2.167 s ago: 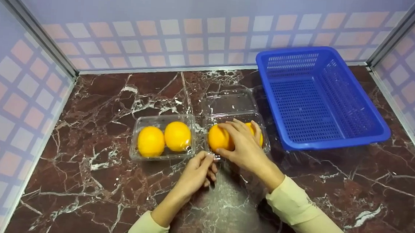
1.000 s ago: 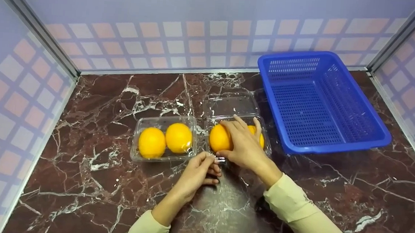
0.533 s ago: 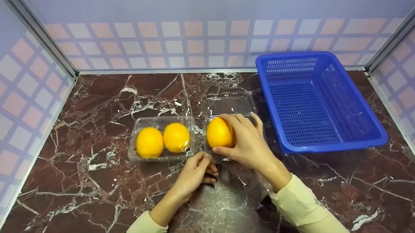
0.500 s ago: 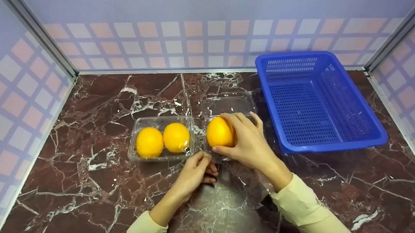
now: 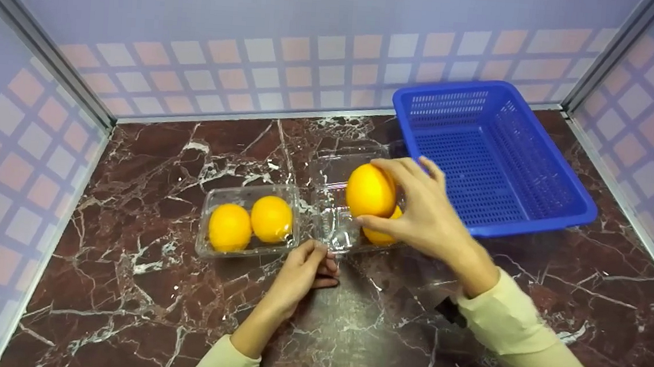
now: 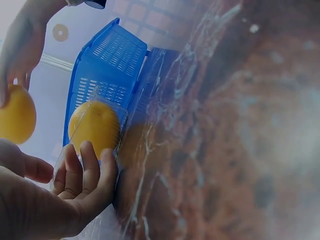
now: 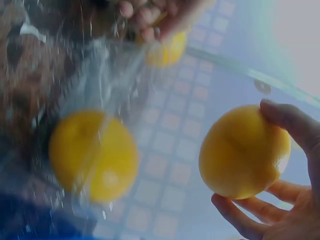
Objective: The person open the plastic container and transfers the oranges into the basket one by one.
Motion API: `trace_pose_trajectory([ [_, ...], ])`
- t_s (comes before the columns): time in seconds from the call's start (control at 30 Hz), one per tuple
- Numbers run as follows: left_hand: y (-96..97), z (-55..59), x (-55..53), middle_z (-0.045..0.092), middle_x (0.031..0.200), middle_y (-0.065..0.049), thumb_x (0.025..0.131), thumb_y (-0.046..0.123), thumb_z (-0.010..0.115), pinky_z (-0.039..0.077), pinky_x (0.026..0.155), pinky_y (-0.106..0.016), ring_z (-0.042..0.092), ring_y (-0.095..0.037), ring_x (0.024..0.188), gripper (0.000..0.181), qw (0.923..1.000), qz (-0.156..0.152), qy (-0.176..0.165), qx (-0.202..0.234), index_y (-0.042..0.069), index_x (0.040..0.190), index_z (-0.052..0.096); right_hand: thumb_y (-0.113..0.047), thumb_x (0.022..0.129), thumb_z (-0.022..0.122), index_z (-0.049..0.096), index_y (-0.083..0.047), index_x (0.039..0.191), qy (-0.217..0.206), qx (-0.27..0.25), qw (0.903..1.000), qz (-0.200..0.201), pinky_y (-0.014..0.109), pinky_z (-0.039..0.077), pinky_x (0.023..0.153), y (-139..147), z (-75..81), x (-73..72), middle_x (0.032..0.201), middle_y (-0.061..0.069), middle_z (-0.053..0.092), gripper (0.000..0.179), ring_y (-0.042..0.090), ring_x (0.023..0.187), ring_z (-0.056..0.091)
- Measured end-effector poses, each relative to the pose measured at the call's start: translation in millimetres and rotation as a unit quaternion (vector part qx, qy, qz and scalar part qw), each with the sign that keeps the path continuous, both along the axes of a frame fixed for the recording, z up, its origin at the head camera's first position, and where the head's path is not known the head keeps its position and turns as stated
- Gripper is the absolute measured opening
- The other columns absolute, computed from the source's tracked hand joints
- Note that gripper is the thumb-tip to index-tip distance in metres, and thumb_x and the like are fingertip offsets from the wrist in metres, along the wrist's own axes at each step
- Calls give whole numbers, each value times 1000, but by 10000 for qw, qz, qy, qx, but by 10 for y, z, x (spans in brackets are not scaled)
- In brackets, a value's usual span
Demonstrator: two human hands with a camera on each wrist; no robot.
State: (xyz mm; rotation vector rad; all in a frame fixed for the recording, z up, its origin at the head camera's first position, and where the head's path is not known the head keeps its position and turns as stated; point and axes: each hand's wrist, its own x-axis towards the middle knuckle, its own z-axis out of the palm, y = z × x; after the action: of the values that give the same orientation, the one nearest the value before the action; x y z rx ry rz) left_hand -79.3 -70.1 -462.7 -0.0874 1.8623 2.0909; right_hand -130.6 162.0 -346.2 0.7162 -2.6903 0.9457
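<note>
My right hand (image 5: 425, 213) grips an orange (image 5: 371, 190), held up over the opened clear plastic clamshell (image 5: 338, 230). The right wrist view shows thumb and fingers around that orange (image 7: 245, 152). Inside the opened clamshell lies another orange (image 5: 381, 230), partly hidden behind the raised one and the right hand. At the clamshell's front left corner my left hand (image 5: 304, 268) pinches the rim between thumb and index finger; its other fingers are loosely curled, as in the left wrist view, where an orange (image 6: 95, 125) sits beyond the fingers.
To the left stands a second clear clamshell (image 5: 247, 253) with two oranges (image 5: 271, 219) in it. A blue plastic basket (image 5: 531, 221) with perforated walls stands at the back right. Panels with a checked pattern (image 5: 329, 65) enclose the dark marble tabletop (image 5: 140, 308).
My right hand has lifted one orange out of the opened clamshell, up and to the right, uncovering the other orange there. My left hand has stayed at the rim.
</note>
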Motion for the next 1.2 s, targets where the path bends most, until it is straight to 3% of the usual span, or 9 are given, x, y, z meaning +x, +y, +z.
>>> trace_pose_trajectory([
  [0.2,-15,17,-12,67,92,-10,112,12,44,66,87,-43,71,-18,84,21,10000,-68,-15,37,-3,106,58,-38,78,95,57,-6,149,63,113,9991,-393,58,9,130,317,131,-88,143,15,63,87,36,135,55],
  [0.5,-29,31,-14,68,95,-12,112,12,44,65,91,-45,76,-24,90,19,9999,-130,-5,-17,-2,108,57,-40,83,91,59,-5,145,-4,130,9953,-963,63,15,122,720,141,-197,137,20,63,78,39,129,55],
  [0.73,-26,20,21,69,97,-14,112,12,44,65,90,-44,76,-24,91,20,9998,-154,51,-78,-3,109,57,-44,84,89,58,-4,146,-480,116,9904,-1290,66,41,98,1006,-23,-252,136,26,59,80,49,119,54],
  [1.0,-48,6,47,70,98,-15,112,13,44,65,91,-44,76,-25,92,22,9996,-220,67,-137,-5,111,58,-39,86,88,53,3,149,-859,392,9880,-1221,72,41,103,1152,-150,-301,145,32,55,83,52,128,52],
  [1.2,-49,15,13,69,96,-14,113,15,44,65,91,-43,76,-25,92,25,9995,-298,76,-120,-5,110,59,-34,85,90,53,3,148,-1088,721,9852,-1111,69,47,103,1199,-178,-335,139,32,58,82,52,123,56],
])
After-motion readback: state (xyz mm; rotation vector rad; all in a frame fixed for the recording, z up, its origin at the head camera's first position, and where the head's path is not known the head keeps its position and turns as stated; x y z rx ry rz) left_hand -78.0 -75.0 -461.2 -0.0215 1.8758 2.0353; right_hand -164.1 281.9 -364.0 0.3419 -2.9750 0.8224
